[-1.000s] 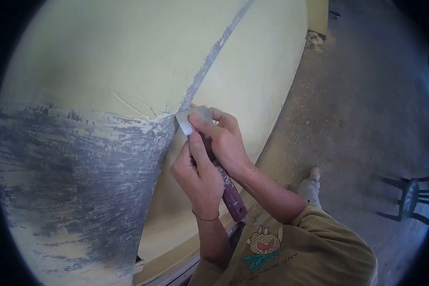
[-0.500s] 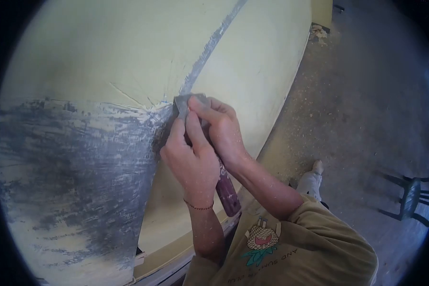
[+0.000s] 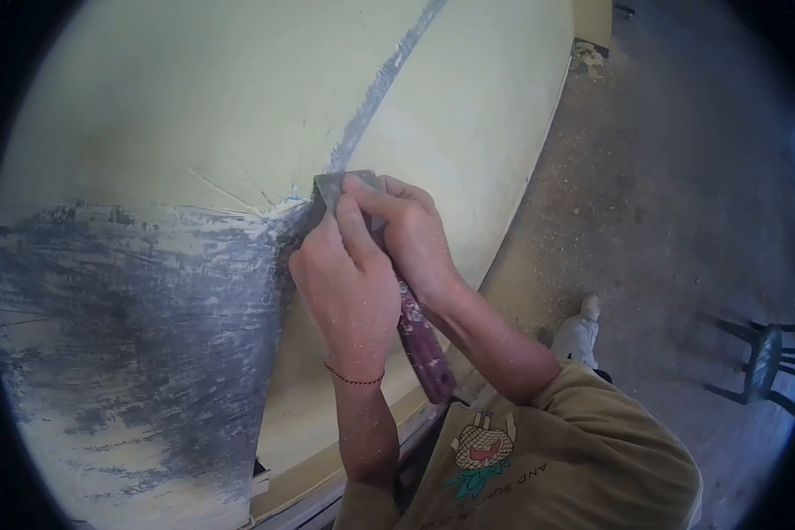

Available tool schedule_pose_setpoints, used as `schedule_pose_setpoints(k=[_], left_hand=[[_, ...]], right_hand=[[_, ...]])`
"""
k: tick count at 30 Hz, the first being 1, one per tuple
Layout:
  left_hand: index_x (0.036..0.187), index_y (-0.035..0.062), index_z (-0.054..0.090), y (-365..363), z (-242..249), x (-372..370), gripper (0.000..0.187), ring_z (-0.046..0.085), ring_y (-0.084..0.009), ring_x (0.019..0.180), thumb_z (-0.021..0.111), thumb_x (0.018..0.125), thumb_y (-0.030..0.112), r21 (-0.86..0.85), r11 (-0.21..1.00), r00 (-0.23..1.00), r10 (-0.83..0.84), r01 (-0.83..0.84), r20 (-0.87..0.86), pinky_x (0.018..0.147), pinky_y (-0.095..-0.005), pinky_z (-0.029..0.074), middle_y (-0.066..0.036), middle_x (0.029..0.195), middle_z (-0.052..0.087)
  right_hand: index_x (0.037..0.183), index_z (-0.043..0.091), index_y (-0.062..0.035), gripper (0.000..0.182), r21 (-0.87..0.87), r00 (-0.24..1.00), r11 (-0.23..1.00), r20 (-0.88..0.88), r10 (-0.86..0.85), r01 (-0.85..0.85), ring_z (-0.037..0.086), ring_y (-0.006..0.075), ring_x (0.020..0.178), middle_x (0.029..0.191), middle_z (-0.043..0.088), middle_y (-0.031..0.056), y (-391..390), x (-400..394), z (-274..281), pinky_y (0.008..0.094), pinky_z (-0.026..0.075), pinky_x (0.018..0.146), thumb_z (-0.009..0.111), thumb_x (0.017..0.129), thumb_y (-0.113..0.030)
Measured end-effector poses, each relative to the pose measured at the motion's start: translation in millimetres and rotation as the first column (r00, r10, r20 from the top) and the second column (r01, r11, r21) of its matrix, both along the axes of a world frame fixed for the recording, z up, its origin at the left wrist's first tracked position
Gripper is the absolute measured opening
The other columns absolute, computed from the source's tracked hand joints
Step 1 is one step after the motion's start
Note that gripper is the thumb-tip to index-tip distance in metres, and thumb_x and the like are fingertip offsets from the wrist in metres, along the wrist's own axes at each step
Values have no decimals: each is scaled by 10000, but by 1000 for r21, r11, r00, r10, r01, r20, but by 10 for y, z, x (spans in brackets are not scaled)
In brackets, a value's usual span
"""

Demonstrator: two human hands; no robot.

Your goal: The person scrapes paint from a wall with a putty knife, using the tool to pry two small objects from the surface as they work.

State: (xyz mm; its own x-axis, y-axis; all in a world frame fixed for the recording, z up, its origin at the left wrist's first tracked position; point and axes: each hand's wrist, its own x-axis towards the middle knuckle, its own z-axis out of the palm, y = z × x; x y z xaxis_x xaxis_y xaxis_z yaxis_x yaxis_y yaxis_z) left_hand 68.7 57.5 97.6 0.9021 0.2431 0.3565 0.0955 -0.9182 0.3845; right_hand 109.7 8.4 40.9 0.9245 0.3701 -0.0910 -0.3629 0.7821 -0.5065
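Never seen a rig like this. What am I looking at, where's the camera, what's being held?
No robot here: these are a person's bare hands, seen by one camera worn on the head, looking forward and down. The picture's dark rounded border frames the view.

The left hand, with a beaded bracelet at the wrist, and the right hand both grip a scraper near its flat metal blade. Its maroon handle is spattered and points back toward the printed shirt.

The blade is by a pale wall with a rough grey patch and a grey stripe. Crumbs are scattered on the floor; a dark green chair is at right.
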Motion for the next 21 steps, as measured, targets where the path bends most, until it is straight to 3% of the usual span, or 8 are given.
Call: schedule_pose_setpoints(k=[3, 5, 9, 15, 17, 19, 21], left_hand=[[800, -106, 576, 51, -132, -64, 379, 470, -279, 538, 463, 980, 209, -75, 997, 989, -11, 22, 145, 558, -397, 394, -242, 645, 556], [747, -88, 579, 72, -176, -126, 339, 592, -396, 569, 483, 962, 156, -73, 997, 979, -20, 36, 203, 531, -450, 409, -259, 632, 560], [737, -83, 572, 33, -139, -85, 350, 574, -387, 547, 481, 968, 163, -147, 989, 993, 23, -6, 112, 521, -439, 406, -246, 627, 561], [714, -80, 561, 48, -150, 23, 359, 565, -377, 536, 477, 970, 157, -142, 989, 983, -26, 52, 182, 505, -415, 397, -234, 600, 546], [715, -86, 552, 32, -148, 113, 359, 557, -369, 522, 480, 969, 157, -60, 992, 972, -92, 107, 217, 496, -409, 385, -236, 597, 540], [714, -91, 550, -4, -139, 104, 363, 548, -361, 511, 484, 968, 160, -108, 992, 981, -44, 65, 190, 494, -411, 381, -235, 591, 534], [713, -95, 547, 7, -152, 2, 367, 539, -353, 500, 488, 967, 162, -146, 989, 983, -2, 29, 186, 493, -412, 378, -234, 585, 529]], right_hand=[[862, 618, -38, 215, -6, 1000, 1000, -2, 2, -2, 539, 51, 669, 772, 603, 5, 1, -118, 16, 216, 430, 589, 579, 949, -230], [865, 621, -34, 214, 42, 1000, 999, -4, 2, -2, 542, 51, 664, 772, 607, 5, 69, -119, -30, 215, 430, 585, 584, 947, -229], [875, 630, -26, 210, 40, 1000, 999, -16, -7, 7, 543, 51, 649, 765, 611, 2, 19, -78, 7, 212, 428, 576, 593, 943, -222], [891, 633, -25, 215, -1, 1000, 1000, -9, -23, 23, 535, 50, 646, 764, 608, 0, 59, 5, -29, 214, 424, 571, 591, 943, -230], [887, 629, -28, 216, -18, 1000, 1000, 18, 7, -6, 529, 49, 642, 763, 605, 0, -36, 114, -17, 214, 420, 568, 591, 943, -233], [883, 624, -31, 216, -44, 998, 998, 19, 52, -51, 523, 48, 637, 763, 602, 0, -68, 71, -53, 215, 417, 565, 592, 943, -236], [869, 614, -35, 214, -12, 1000, 1000, 26, -8, 9, 515, 44, 633, 761, 598, 1, -25, -4, -11, 215, 412, 562, 592, 943, -235]])
